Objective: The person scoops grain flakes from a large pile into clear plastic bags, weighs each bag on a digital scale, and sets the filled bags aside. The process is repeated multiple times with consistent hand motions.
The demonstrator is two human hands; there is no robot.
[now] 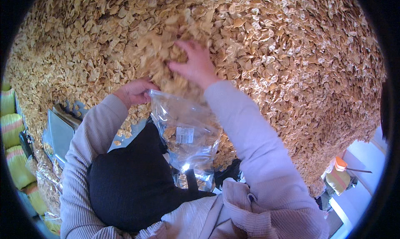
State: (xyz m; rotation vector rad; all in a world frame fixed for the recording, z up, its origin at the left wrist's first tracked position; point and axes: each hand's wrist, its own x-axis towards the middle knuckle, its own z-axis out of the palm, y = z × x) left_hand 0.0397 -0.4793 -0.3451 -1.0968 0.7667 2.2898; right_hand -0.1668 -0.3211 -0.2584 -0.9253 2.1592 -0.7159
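A clear plastic zip bag [187, 123] with a white printed label hangs before me, some pale dried slices visible in it. My left hand [136, 90] grips the bag's upper left corner by its mouth. Just beyond the mouth, my right hand [197, 62] is spread with its fingers among the dried slices [250, 51] of a huge heap. Loose slices around that hand are blurred, as if in motion. Whether any lie firmly in its palm cannot be made out. The bag's right upper edge is partly hidden by my right sleeve.
At the left stand a digital scale-like device with a grey flat top [59, 135] and several yellow-green woven sacks [17, 167]. Filled clear bags [47, 176] lie beside them. An orange object [340, 164] and another sack [337, 181] are at the lower right, past the heap's edge.
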